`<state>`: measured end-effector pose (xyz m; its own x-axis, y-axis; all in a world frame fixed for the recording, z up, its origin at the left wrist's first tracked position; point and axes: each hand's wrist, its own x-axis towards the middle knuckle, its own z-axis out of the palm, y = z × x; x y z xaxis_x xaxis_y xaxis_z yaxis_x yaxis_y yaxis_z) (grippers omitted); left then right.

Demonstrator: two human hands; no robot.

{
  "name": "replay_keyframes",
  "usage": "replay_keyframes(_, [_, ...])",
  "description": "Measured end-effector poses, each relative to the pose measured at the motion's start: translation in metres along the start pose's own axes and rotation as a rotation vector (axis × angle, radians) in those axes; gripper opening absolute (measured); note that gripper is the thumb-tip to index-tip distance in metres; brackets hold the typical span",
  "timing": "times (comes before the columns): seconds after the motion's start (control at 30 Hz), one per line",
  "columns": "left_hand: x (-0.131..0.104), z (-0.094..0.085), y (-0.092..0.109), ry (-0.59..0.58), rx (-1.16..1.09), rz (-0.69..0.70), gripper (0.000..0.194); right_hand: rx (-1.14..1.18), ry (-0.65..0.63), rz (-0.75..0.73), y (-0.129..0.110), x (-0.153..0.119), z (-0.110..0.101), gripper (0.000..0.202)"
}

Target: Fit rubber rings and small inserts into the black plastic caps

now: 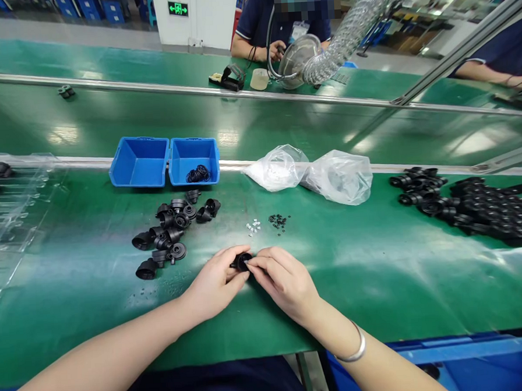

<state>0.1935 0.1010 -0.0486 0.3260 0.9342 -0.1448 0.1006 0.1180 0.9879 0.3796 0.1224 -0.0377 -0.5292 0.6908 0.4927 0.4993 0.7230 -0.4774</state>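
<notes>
Between thumb and fingers, my left hand (215, 284) grips a black plastic fitting (243, 262), its round opening turned up toward me. My right hand (286, 279) is closed in a pinch at that opening; a tiny pale piece seems to show at its fingertips, too small to name surely. Just beyond the hands lie small white pieces (254, 227) and a scatter of tiny black rings (278, 221). A loose pile of similar black fittings (170, 223) sits to the left of my hands.
Two blue bins (139, 161) stand at the back; the right one holds black rings (197, 174). Clear plastic bags (339, 177) lie beside them. Many black parts (484, 207) are piled right, clear trays (14, 214) left. A person (260, 20) sits across, behind a ventilation hose (352, 30).
</notes>
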Motion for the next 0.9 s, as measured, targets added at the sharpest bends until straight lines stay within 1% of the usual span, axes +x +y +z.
replay_keyframes(0.13, [-0.002, 0.0, 0.001, -0.012, 0.092, 0.039, 0.047, -0.079, -0.034, -0.046, -0.002, -0.002, 0.005, 0.015])
replay_keyframes(0.23, [-0.003, 0.0, 0.001, -0.025, 0.117, 0.041, 0.048, -0.163, -0.038, -0.077, -0.005, -0.001, 0.005, 0.016])
replay_keyframes(0.37, [-0.004, 0.001, -0.001, -0.014, 0.147, 0.057, 0.048, -0.23, -0.063, -0.1, -0.008, -0.001, 0.005, 0.019])
replay_keyframes(0.57, [-0.004, 0.0, 0.001, -0.032, 0.202, 0.086, 0.051, -0.211, -0.099, -0.1, -0.007, -0.002, 0.006, 0.019])
replay_keyframes(0.7, [-0.004, -0.002, 0.003, -0.041, 0.191, 0.094, 0.051, -0.189, -0.072, -0.05, -0.009, -0.004, 0.007, 0.022])
replay_keyframes(0.8, [-0.004, -0.001, 0.001, -0.03, 0.149, 0.078, 0.048, -0.153, -0.048, -0.029, -0.011, -0.003, 0.006, 0.022])
replay_keyframes(0.9, [-0.002, 0.001, -0.002, -0.008, 0.024, 0.014, 0.043, -0.082, -0.026, -0.014, -0.006, -0.001, -0.002, 0.018])
